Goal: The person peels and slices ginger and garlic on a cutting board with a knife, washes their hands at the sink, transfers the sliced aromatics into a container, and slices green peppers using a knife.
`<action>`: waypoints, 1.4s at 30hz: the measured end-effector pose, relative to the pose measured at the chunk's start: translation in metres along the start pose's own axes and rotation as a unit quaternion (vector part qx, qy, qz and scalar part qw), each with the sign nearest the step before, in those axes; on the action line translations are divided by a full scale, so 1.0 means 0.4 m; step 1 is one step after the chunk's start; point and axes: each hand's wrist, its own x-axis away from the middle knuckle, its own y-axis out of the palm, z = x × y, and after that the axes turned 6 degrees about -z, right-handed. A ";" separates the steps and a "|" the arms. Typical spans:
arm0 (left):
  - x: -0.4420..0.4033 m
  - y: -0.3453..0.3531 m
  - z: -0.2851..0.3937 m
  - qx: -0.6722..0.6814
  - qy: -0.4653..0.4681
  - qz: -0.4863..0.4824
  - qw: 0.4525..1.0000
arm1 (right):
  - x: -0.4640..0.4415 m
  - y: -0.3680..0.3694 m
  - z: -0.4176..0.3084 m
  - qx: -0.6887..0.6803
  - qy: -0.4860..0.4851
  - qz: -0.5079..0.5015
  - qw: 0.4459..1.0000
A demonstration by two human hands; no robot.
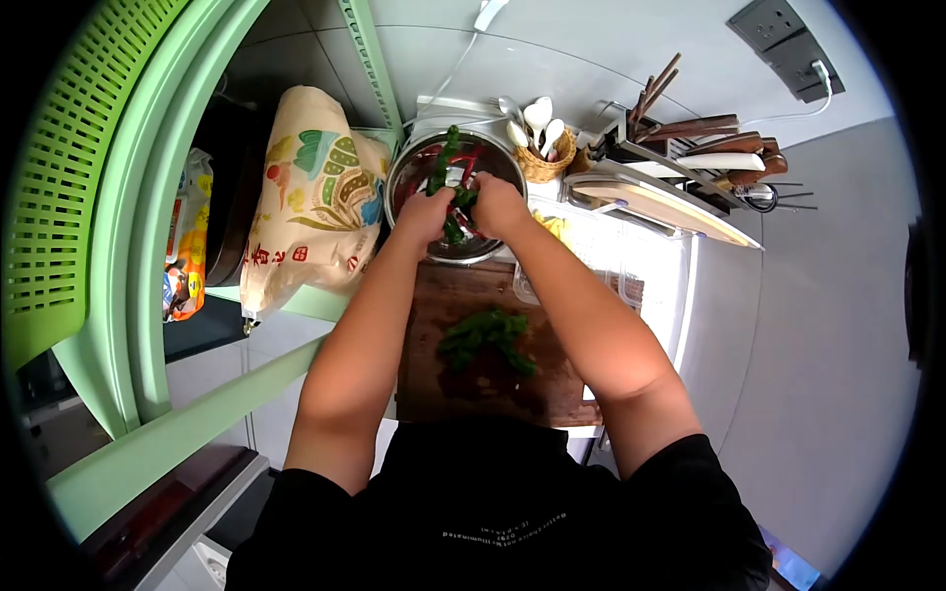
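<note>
Both of my hands are over a round metal bowl (518,175) at the back of the counter. My left hand (426,215) is closed on a long green pepper (441,167) that points up toward the far rim. Close beside it, my right hand (498,204) has its fingers closed on the green pepper's lower part, though the fingertips are partly hidden. Red peppers (467,169) lie inside the bowl, partly covered by the hands. Nearer to me, a pile of green peppers (488,340) rests on a dark wooden cutting board (424,369).
A tall printed paper bag (315,187) stands left of the bowl, by a green shelf frame (197,438). At the back right are a wicker basket (548,167) of white spoons and a knife rack (680,163). A clear plastic container (524,286) sits under my right forearm.
</note>
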 end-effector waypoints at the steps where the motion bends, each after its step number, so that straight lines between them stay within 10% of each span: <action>1: 0.015 -0.001 -0.002 0.020 0.020 0.009 1.000 | 0.010 -0.002 0.007 -0.019 -0.002 0.002 1.000; 17: 0.232 0.047 -0.009 0.064 0.190 0.032 0.979 | 0.165 0.010 0.062 -0.284 0.026 0.123 0.951; 24: 0.313 0.053 -0.220 -0.314 0.314 0.026 0.895 | 0.507 0.035 0.140 -0.240 -0.008 0.119 0.963; 34: 0.248 0.028 -0.290 -0.420 0.274 -0.054 0.863 | 0.596 0.221 0.209 -0.162 0.039 0.244 0.955; 42: 0.345 0.093 -0.322 -0.475 0.350 0.083 0.803 | 0.719 0.165 0.251 -0.507 0.109 0.122 0.846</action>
